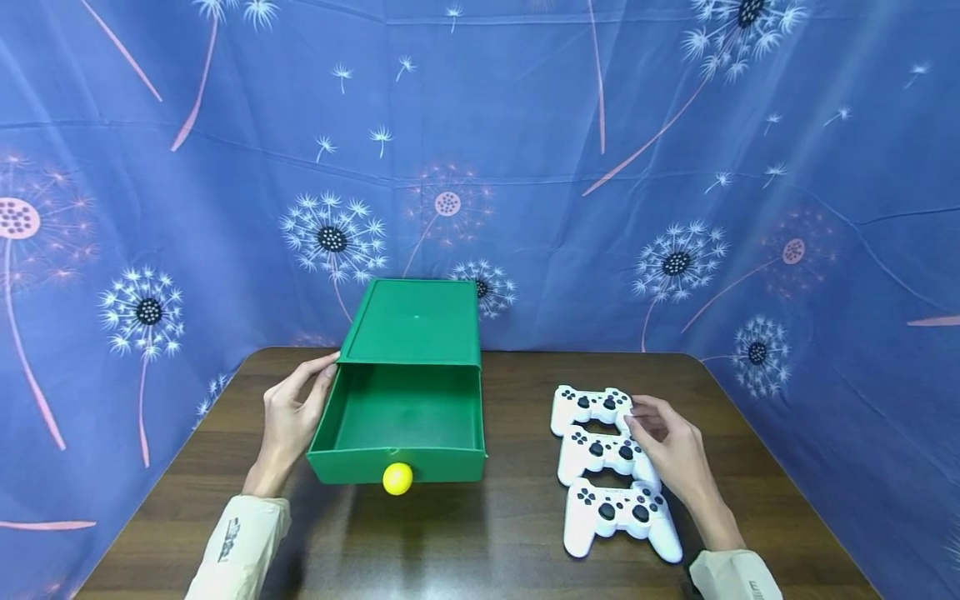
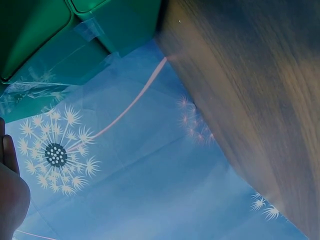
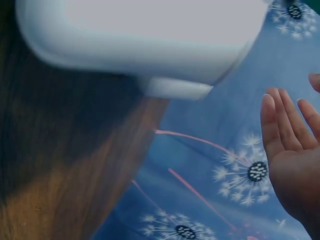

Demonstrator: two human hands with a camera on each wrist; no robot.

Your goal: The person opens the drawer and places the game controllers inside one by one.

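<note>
A green box (image 1: 416, 321) stands left of the middle of the table, its drawer (image 1: 352, 464) pulled out toward me and showing a bare floor. A yellow ball knob (image 1: 397, 478) sits on the drawer's front. My left hand (image 1: 291, 417) touches the box's left side near the drawer opening with extended fingers. Three white game controllers lie in a column at the right: a far one (image 1: 566, 410), a middle one (image 1: 572, 458) and a near one (image 1: 622, 510). My right hand (image 1: 675, 450) is at the far controller's right end, fingers extended; contact is unclear.
The brown wooden table (image 1: 517, 533) has rounded far corners. Blue cloth (image 1: 525, 242) with dandelion prints hangs behind and beside it. Clear tape (image 2: 90, 29) shows on the green box in the left wrist view.
</note>
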